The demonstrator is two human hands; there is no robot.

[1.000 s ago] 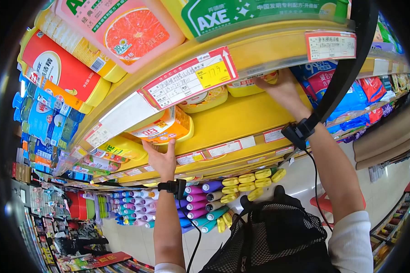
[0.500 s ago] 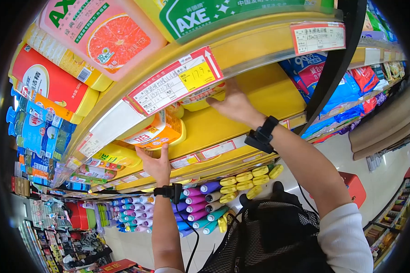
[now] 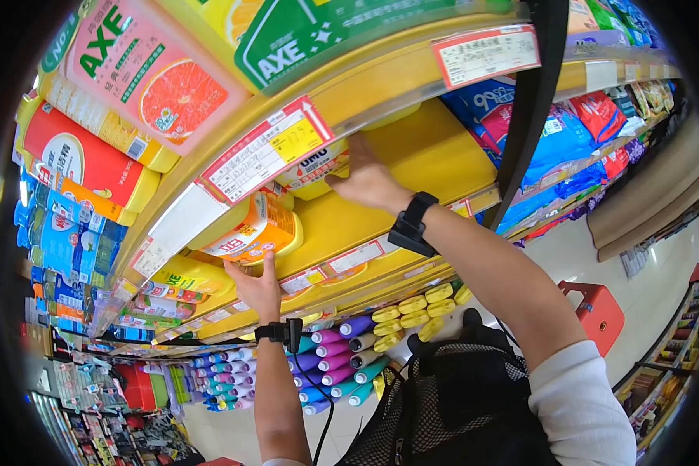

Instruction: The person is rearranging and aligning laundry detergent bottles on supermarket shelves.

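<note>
My left hand (image 3: pixel 257 292) is at the lower front of an orange-labelled detergent bottle (image 3: pixel 258 229) on a yellow shelf. Its thumb and fingers are apart against the bottle's base, gripping it. Further right, my right hand (image 3: pixel 365 177) holds the side of a yellow detergent bottle (image 3: pixel 324 172) with a white and red label. The thumb lies toward its front; the other fingertips are hidden behind the upper shelf edge. The two bottles stand side by side, their tops covered by the price rail (image 3: pixel 241 167). Both wrists wear black straps.
A pink AXE bottle (image 3: pixel 151 78) and a green-labelled AXE bottle (image 3: pixel 303 43) stand on the shelf above. A black upright (image 3: pixel 524 116) divides the shelving, with blue bags (image 3: pixel 555 144) beyond it. Coloured bottles (image 3: pixel 338 357) stand below; a red stool (image 3: pixel 598 314) is on the right.
The view has shifted slightly. My right hand and the yellow bottle have come a little left, toward the orange-labelled bottle, and more of the yellow bottle's label shows. My left hand stays at its bottle.
</note>
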